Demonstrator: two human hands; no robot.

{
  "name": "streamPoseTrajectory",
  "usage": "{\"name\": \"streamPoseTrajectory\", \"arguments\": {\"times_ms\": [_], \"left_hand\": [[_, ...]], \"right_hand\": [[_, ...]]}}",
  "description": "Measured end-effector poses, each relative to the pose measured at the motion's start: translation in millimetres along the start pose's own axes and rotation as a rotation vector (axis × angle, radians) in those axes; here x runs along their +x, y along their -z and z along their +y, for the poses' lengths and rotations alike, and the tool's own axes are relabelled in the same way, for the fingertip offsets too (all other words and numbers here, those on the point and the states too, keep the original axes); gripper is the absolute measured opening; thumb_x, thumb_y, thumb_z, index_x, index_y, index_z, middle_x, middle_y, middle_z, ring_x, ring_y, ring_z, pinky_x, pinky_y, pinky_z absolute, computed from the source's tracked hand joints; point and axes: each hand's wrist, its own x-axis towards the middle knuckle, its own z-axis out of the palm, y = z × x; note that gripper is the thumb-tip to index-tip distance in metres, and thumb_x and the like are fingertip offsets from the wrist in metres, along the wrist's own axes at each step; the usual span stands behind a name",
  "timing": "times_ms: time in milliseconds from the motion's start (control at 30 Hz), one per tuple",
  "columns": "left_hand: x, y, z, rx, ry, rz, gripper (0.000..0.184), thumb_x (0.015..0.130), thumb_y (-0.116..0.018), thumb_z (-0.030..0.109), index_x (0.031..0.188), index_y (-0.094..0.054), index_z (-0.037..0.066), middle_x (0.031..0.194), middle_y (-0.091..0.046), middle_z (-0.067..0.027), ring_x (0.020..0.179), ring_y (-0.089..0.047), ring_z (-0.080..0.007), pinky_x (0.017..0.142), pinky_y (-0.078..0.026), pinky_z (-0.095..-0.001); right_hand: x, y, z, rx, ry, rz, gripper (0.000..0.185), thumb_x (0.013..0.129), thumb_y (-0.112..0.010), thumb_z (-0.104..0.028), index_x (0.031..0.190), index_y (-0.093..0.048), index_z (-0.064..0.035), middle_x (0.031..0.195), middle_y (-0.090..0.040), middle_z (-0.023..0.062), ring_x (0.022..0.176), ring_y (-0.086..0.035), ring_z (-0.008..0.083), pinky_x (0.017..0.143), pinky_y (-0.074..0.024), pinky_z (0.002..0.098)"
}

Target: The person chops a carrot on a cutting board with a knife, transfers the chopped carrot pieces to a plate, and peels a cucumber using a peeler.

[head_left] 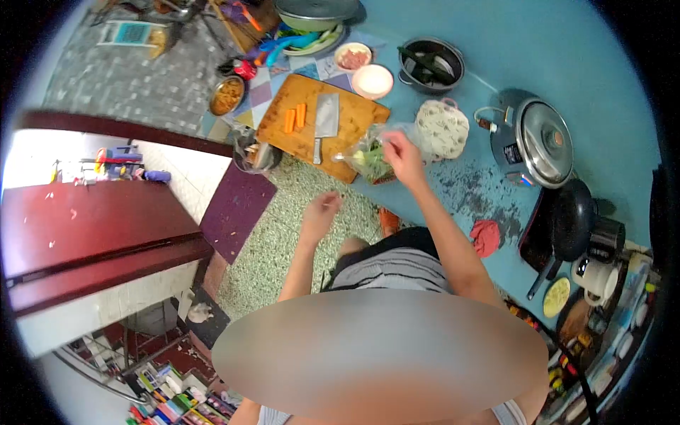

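My right hand (402, 154) is closed on the edge of a clear plastic bag (367, 157) with green vegetables inside. The bag rests by the right corner of a wooden cutting board (283, 95). Off the board's near edge, over the floor, my left hand (322, 214) hangs with loosely curled fingers and nothing visible in it. On the board lie a cleaver (326, 117) and orange carrot pieces (290, 120). A white perforated basket (442, 129) stands right of the bag.
Behind the board are a bowl of meat (353, 58) and a white bowl (372, 82). A dark pot (432, 66) stands against the wall. To the right are a metal-lidded cooker (544, 142), a red cloth (485, 238) and a frying pan (571, 221). A bin (256, 157) sits left.
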Motion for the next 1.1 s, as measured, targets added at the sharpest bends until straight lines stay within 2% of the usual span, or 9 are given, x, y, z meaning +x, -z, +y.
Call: {"name": "streamPoseTrajectory", "arguments": {"times_ms": [133, 267, 333, 400, 500, 567, 800, 967, 1100], "left_hand": [[39.6, 28.0, -8.6, -0.298, 0.092, 0.027, 0.027, 0.086, -0.055, 0.022, 0.105, -0.057, 0.003, 0.088, -0.061, -0.0030, 0.075, -0.058, -0.0105, 0.065, -0.044, -0.0235], [105.0, 56.2, -43.8, -0.195, 0.151, -0.222, 0.029, 0.086, -0.056, 0.023, 0.107, -0.057, 0.003, 0.088, -0.061, -0.0025, 0.075, -0.057, -0.0098, 0.064, -0.043, -0.0224], [144.9, 76.1, -48.9, -0.185, 0.038, -0.342, 0.030, 0.086, -0.055, 0.023, 0.104, -0.057, 0.000, 0.086, -0.062, -0.0073, 0.074, -0.059, -0.0137, 0.066, -0.046, -0.0256], [187.3, 100.0, -48.1, -0.194, 0.042, -0.395, 0.031, 0.085, -0.056, 0.025, 0.104, -0.057, 0.000, 0.088, -0.062, -0.0085, 0.076, -0.059, -0.0156, 0.068, -0.047, -0.0271], [242.2, 141.2, -65.8, 0.093, -0.100, -0.440, 0.031, 0.083, -0.058, 0.025, 0.100, -0.057, 0.000, 0.088, -0.063, -0.0124, 0.080, -0.060, -0.0187, 0.070, -0.047, -0.0303], [278.5, 157.0, -67.3, 0.115, -0.090, -0.449, 0.029, 0.082, -0.058, 0.024, 0.099, -0.058, 0.000, 0.087, -0.063, -0.0120, 0.081, -0.060, -0.0184, 0.071, -0.047, -0.0299], [355.7, 117.1, -30.6, 0.210, -0.199, -0.518, 0.027, 0.082, -0.058, 0.020, 0.099, -0.057, -0.001, 0.082, -0.061, -0.0102, 0.074, -0.059, -0.0154, 0.065, -0.047, -0.0267], [388.1, 43.9, -33.3, -0.038, -0.013, -0.578, 0.039, 0.081, -0.058, 0.027, 0.107, -0.052, -0.002, 0.082, -0.060, -0.0099, 0.067, -0.061, -0.0167, 0.059, -0.047, -0.0271], [403.4, -3.8, -6.2, 0.000, 0.154, -0.551, 0.043, 0.081, -0.058, 0.027, 0.110, -0.049, -0.003, 0.084, -0.060, -0.0114, 0.062, -0.060, -0.0181, 0.057, -0.048, -0.0282]], "right_hand": [[67.0, -45.4, 43.1, 0.321, -0.226, -0.096, 0.025, 0.081, -0.058, -0.007, 0.106, -0.053, -0.0045, 0.088, -0.059, 0.0069, 0.071, -0.059, 0.0156, 0.062, -0.0505, 0.0282], [113.7, -65.9, 101.8, 0.153, -0.261, 0.034, 0.032, 0.083, -0.057, -0.013, 0.111, -0.050, 0.0001, 0.098, -0.058, 0.0106, 0.090, -0.058, 0.0194, 0.077, -0.0468, 0.0300], [117.8, -53.4, 90.1, -0.402, -0.663, 0.129, 0.048, 0.080, -0.061, -0.029, 0.117, -0.049, -0.0027, 0.111, -0.055, 0.0164, 0.099, -0.055, 0.0262, 0.083, -0.0443, 0.0362], [95.2, -38.0, 164.6, -0.569, -0.662, 0.406, 0.066, 0.072, -0.063, -0.047, 0.121, -0.047, -0.0054, 0.119, -0.050, 0.0199, 0.109, -0.049, 0.0321, 0.091, -0.0383, 0.0407], [60.2, -65.1, 105.3, -0.890, -0.890, 0.422, 0.076, 0.067, -0.065, -0.053, 0.122, -0.045, -0.0054, 0.123, -0.046, 0.0179, 0.115, -0.041, 0.0322, 0.096, -0.0315, 0.0471], [51.7, -76.8, 97.7, -1.163, -0.736, 0.240, 0.085, 0.060, -0.068, -0.057, 0.125, -0.041, -0.0083, 0.126, -0.042, 0.0137, 0.119, -0.035, 0.0321, 0.097, -0.0258, 0.0539], [36.8, -63.9, 107.7, -1.308, -0.637, 0.016, 0.063, 0.067, -0.068, -0.038, 0.120, -0.046, -0.0144, 0.124, -0.044, 0.0078, 0.117, -0.038, 0.0277, 0.095, -0.0279, 0.0530], [10.6, 9.9, 139.7, -1.421, -0.663, 0.071, 0.039, 0.070, -0.064, -0.029, 0.105, -0.057, -0.0143, 0.102, -0.059, 0.0037, 0.099, -0.054, 0.0233, 0.086, -0.0409, 0.0397], [9.4, 28.3, 137.7, -1.061, -0.738, 0.449, 0.032, 0.075, -0.062, -0.032, 0.100, -0.061, -0.0116, 0.090, -0.064, 0.0058, 0.084, -0.061, 0.0243, 0.070, -0.0478, 0.0372]]}}
